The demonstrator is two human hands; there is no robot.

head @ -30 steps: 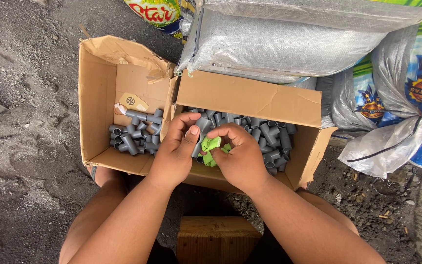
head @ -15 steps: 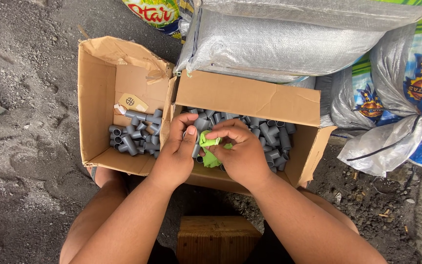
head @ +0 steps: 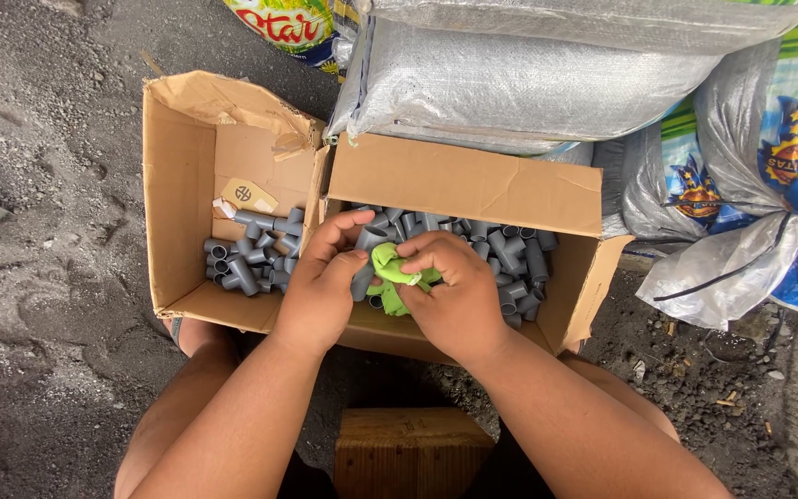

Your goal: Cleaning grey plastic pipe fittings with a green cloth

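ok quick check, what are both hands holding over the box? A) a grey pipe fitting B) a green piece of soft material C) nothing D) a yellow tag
B: the left hand and right hand pinch a green piece of soft material between them, above the grey pipe fittings in the cardboard box.

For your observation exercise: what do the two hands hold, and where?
Both the left hand and right hand pinch a small green piece by its ends, between their fingers.

Bare forearms — no sleeves, no gloves
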